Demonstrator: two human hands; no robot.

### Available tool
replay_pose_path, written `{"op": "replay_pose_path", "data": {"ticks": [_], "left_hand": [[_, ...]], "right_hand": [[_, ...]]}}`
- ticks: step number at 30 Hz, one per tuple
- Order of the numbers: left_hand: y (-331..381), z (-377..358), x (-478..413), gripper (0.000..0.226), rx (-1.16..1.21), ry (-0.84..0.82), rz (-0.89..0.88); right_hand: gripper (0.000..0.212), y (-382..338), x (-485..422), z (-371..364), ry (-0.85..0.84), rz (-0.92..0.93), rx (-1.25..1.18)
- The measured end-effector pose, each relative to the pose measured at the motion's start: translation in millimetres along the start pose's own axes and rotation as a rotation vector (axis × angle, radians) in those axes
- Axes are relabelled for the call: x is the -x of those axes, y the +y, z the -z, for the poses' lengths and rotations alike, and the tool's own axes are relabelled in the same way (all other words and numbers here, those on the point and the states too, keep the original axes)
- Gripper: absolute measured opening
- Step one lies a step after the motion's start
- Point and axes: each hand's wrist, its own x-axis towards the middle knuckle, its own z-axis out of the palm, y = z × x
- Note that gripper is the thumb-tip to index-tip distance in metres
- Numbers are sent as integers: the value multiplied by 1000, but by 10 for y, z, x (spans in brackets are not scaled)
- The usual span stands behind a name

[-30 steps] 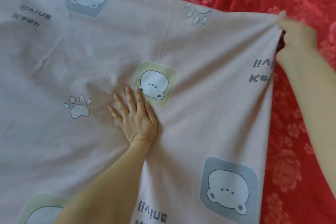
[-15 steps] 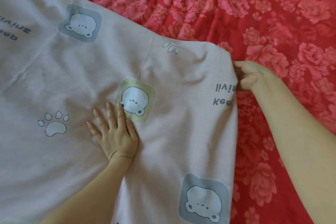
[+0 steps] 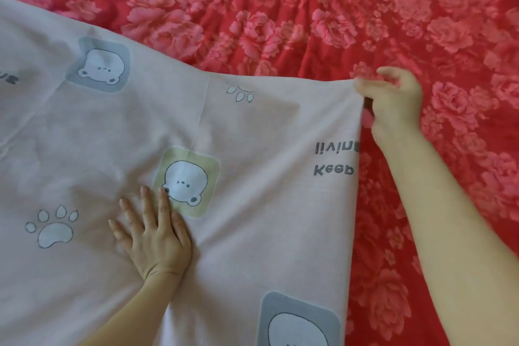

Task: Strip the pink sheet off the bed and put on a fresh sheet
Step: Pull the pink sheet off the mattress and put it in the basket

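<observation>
right hand (image 3: pixel 393 104) has its grip clenched on the corner (image 3: pixel 357 84) of the pink sheet (image 3: pixel 252 135), thumb and fingers pinching the edge. cloth runs taut from that grip toward the left hand (image 3: pixel 153 230). left grip is released: palm flat, fingers spread, pressing the sheet down beside the green bear print (image 3: pixel 186 181). sheet lies spread below and left of the right grip. red floral cover (image 3: pixel 280 14) shows beyond it and to its right.

risks, judged:
- the pinch holds only a thin bit of edge, so a hard tug could slip it out.
- the flat left palm pins the cloth, so pulling against it may just crease it.
- the rippled floral cover under the grip could drag along.
</observation>
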Motion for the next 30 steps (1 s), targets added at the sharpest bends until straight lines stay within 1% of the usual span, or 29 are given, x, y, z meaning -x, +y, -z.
{"op": "replay_pose_path", "data": {"ticks": [1,2,3,4,6,7,9,10,12,13,15,16,17,19,20,21,22,24,26,28,30], "left_hand": [[1,1,-1,59,-3,2,-3],[0,2,0,59,-5,3,-6],[-2,1,-2,59,-6,4,-7],[-2,5,-3,59,-8,7,-5],[2,6,-1,59,-19,8,-2],[5,1,1,59,-22,10,0],[7,-3,3,58,-16,17,-1],[8,-4,2,58,-15,22,-4],[9,-4,4,59,-17,27,-6],[9,-3,5,59,-18,26,-7],[7,-1,6,59,-19,30,-9],[7,-1,8,59,-18,30,-12],[10,1,11,59,-17,30,-16],[14,7,4,59,-21,36,-17],[11,6,2,59,-25,36,-17],[9,6,4,59,-28,35,-19],[9,8,6,59,-28,33,-18],[12,9,5,59,-29,35,-15],[13,9,6,59,-28,35,-15],[12,10,8,59,-23,42,-17],[12,8,10,59,-27,44,-13]], "right_hand": [[19,4,-9,12,-120,-235,-245],[15,56,-22,48,-174,-376,-343],[15,141,-39,81,-196,-420,-284],[24,244,-58,100,-217,-409,-164],[46,389,-48,88,-264,-309,86],[51,445,-43,50,-315,-279,151],[53,494,-37,-69,-413,-272,175],[54,496,-42,-139,-435,-254,188],[56,490,-52,-288,-423,-175,274],[56,476,-29,-360,-411,-103,354],[52,399,84,-520,-428,116,502],[50,345,169,-593,-492,216,545],[50,301,258,-650,-597,275,547],[58,237,394,-700,-837,274,462],[62,235,385,-677,-858,262,433],[61,250,334,-638,-804,268,427],[56,271,260,-587,-714,301,461],[37,339,157,-486,-571,396,603],[22,467,158,-442,-479,446,662],[20,606,185,-449,-309,396,604],[26,674,173,-482,-92,280,600]]}}
